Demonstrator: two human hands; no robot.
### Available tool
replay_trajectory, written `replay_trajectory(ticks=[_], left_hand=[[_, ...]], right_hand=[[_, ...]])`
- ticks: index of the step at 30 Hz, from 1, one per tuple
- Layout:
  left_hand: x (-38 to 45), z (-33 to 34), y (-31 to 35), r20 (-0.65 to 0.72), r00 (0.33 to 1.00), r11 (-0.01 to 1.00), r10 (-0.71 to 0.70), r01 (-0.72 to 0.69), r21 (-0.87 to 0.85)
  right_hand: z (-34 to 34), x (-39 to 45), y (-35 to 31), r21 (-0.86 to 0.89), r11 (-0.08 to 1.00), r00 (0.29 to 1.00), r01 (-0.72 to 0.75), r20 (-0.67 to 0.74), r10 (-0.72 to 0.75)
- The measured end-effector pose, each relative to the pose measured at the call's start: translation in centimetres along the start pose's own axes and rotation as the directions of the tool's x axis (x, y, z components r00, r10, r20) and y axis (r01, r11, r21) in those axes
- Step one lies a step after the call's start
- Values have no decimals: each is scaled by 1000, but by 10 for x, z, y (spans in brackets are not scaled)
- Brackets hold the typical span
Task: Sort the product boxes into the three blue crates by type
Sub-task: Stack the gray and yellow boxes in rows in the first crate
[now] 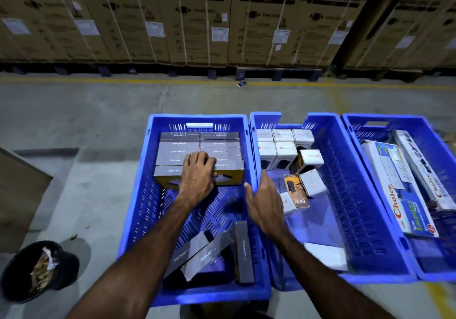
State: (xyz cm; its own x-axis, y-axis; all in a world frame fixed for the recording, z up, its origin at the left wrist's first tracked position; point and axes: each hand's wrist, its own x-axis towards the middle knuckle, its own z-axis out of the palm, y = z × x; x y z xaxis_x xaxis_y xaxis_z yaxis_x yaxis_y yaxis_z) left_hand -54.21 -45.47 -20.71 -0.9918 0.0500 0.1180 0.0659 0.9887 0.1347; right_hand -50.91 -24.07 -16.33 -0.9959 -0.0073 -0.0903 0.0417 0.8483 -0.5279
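Three blue crates stand side by side on the floor. The left crate (138, 220) holds a neat stack of grey Lapcare boxes (222, 145) at its far end and several loose grey boxes (243, 254) at its near end. My left hand (197, 173) rests on the front of the stack, fingers curled over a box's top. My right hand (262, 202) hovers open over the wall between the left and middle crates. The middle crate (345, 207) holds white charger boxes (282, 145) and an orange 65W box (296, 190). The right crate (419, 264) holds long Choice boxes (394, 190).
A black round bin (37, 271) with scraps sits on the floor at the near left. A brown carton edge (22, 185) stands at the left. Large washing machine cartons (197, 22) on pallets line the far side, beyond a yellow floor line (123, 80).
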Motion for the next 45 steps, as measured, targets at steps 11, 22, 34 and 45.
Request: replay_trajectory(ticks=[11, 22, 34, 45], left_hand=[[-18, 17, 12, -14, 999, 985, -51, 53, 167], [-37, -2, 19, -112, 992, 992, -59, 46, -116], [-181, -58, -13, 517, 830, 863, -208, 405, -303], [-186, -75, -13, 633, 756, 929, -164, 334, -158]], right_hand=[[3, -1, 1, 40, 999, 1000, -23, 14, 22], [1, -1, -1, 15, 1000, 1000, -8, 13, 8], [-6, -5, 0, 103, 995, 1000, 18, 6, -19], [-7, -4, 3, 98, 995, 998, 18, 59, -24]])
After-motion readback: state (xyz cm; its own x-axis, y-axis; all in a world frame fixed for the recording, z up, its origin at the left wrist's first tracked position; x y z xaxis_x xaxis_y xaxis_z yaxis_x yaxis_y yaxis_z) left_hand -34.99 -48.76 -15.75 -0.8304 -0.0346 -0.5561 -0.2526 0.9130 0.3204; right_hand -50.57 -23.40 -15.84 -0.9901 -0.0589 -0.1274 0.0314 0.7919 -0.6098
